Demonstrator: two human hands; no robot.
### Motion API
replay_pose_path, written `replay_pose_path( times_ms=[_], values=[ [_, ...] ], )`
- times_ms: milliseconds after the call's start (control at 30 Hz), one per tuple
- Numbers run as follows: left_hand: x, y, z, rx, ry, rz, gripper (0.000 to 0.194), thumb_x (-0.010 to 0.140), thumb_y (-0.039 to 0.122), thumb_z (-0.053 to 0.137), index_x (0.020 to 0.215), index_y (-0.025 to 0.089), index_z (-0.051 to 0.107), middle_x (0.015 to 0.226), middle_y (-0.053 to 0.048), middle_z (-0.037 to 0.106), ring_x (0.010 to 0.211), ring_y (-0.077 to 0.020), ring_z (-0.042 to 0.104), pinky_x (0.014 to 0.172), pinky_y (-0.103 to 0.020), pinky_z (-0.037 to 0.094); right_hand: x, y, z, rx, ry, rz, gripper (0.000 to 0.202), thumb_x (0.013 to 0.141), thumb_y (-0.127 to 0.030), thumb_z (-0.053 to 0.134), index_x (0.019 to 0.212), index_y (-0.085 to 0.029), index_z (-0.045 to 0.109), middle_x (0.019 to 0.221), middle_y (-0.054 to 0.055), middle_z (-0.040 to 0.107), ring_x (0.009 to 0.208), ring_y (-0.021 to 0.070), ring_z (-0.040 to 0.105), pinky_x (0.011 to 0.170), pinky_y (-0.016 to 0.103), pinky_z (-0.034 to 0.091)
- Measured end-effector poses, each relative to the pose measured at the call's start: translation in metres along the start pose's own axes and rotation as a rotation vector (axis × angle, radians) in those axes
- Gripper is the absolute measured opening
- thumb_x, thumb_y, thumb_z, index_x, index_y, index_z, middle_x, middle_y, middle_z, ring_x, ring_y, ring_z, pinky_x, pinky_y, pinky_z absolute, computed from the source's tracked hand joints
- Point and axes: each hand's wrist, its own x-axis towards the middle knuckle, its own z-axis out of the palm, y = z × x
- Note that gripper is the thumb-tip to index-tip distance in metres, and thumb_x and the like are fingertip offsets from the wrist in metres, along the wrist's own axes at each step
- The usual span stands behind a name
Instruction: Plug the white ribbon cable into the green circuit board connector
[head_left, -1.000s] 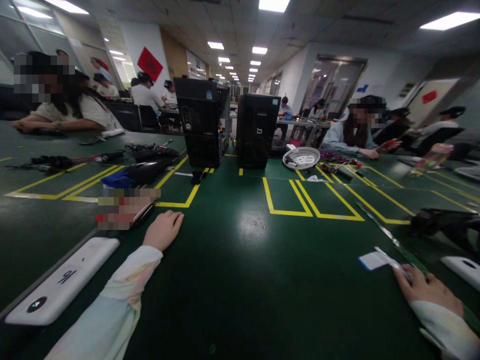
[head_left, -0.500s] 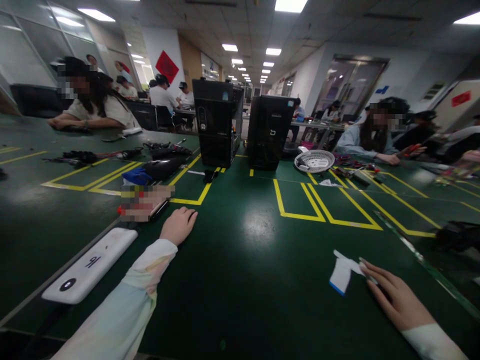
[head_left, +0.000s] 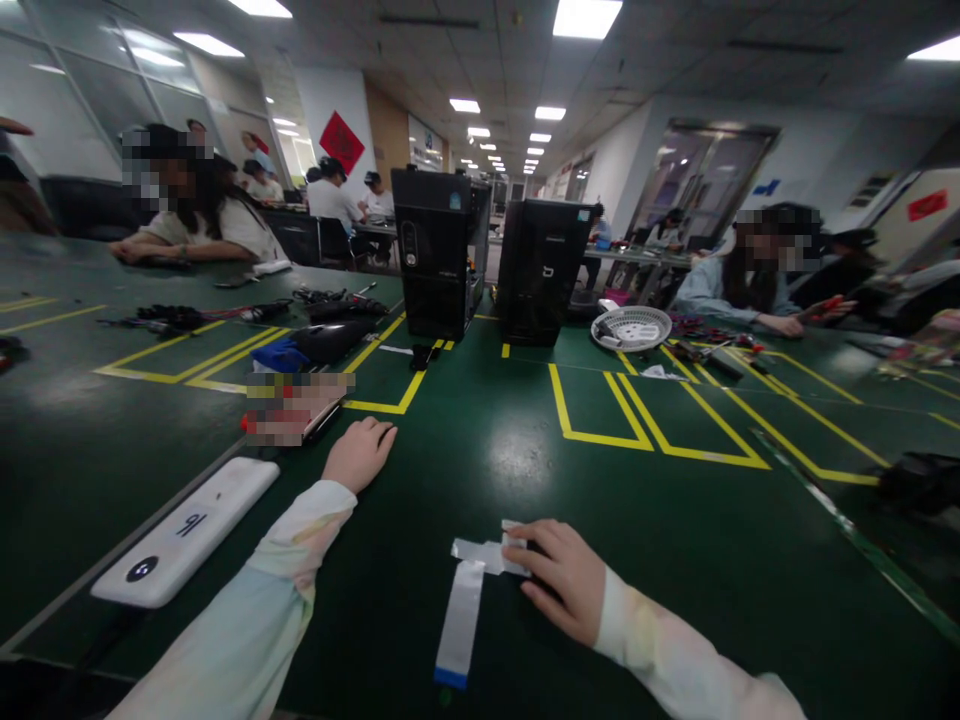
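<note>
A white flat ribbon cable (head_left: 460, 610) with a blue-tipped end lies bent on the green table in front of me. My right hand (head_left: 562, 575) pinches its other end, at the right of the bend, fingertips on the white strip. My left hand (head_left: 358, 455) rests on the table with its fingers loosely curled and nothing seen in it. Close to its left lies a phone-like object (head_left: 322, 415), mostly blurred over. A white power bank (head_left: 184, 535) with a cable is beside my left forearm.
Two black computer towers (head_left: 436, 260) (head_left: 544, 275) stand at the far middle. A white round basket (head_left: 630, 328) is right of them. Yellow tape (head_left: 607, 438) marks the table. Black cables and a blue item (head_left: 277, 355) lie at left. Co-workers sit on both sides.
My right hand has moved left across the table, bringing the ribbon cable from the right to the middle; more of the cable now shows. My left hand has stayed in place.
</note>
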Motion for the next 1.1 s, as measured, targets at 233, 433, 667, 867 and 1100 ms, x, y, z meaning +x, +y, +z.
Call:
replay_pose_path(
  times_ms=[233,433,667,867,1100],
  values=[
    [0.002,-0.003,0.002,-0.007,0.003,0.004,0.051,0.095,0.041,0.025,0.114,0.015,0.064,0.108,-0.012,0.063,0.101,-0.0248,0.058,0.089,-0.036,0.045,0.044,-0.029,0.016,0.068,-0.112,-0.086,0.042,0.09,-0.038,0.045,0.13,-0.023,0.048,0.134,0.01,0.049,0.116,0.0247,0.044,0.091,0.042,0.041],
    [0.002,-0.004,0.003,-0.015,0.009,0.006,0.051,0.095,0.042,0.025,0.114,0.016,0.064,0.108,-0.011,0.064,0.1,-0.024,0.058,0.087,-0.035,0.046,0.039,-0.025,0.015,0.089,-0.118,-0.074,0.046,0.09,-0.04,0.045,0.133,-0.024,0.046,0.138,0.009,0.047,0.12,0.0251,0.042,0.093,0.043,0.04],
    [0.003,-0.007,0.005,-0.008,0.005,0.013,0.053,0.094,0.043,0.024,0.113,0.015,0.065,0.108,-0.012,0.063,0.101,-0.0257,0.058,0.09,-0.037,0.045,0.036,-0.021,0.012,0.108,-0.121,-0.129,0.05,0.093,-0.047,0.039,0.137,-0.023,0.041,0.145,0.007,0.041,0.126,0.0218,0.04,0.096,0.04,0.037],
    [0.004,-0.01,0.005,-0.015,-0.007,0.032,0.054,0.093,0.046,0.025,0.113,0.016,0.065,0.108,-0.012,0.064,0.1,-0.0247,0.059,0.088,-0.037,0.047,0.004,0.047,-0.02,-0.295,0.143,0.398,0.052,0.093,-0.043,0.038,0.14,-0.023,0.04,0.144,0.015,0.041,0.122,0.0306,0.045,0.091,0.048,0.04],
    [0.003,-0.008,0.004,-0.015,-0.005,0.04,0.056,0.092,0.046,0.024,0.112,0.015,0.065,0.107,-0.013,0.063,0.1,-0.0259,0.059,0.086,-0.037,0.048,-0.137,0.163,-0.073,-0.614,0.393,1.458,0.069,0.088,-0.046,0.036,0.138,0.001,0.039,0.143,0.033,0.028,0.131,0.0449,0.031,0.101,0.055,0.03]
  ],
)
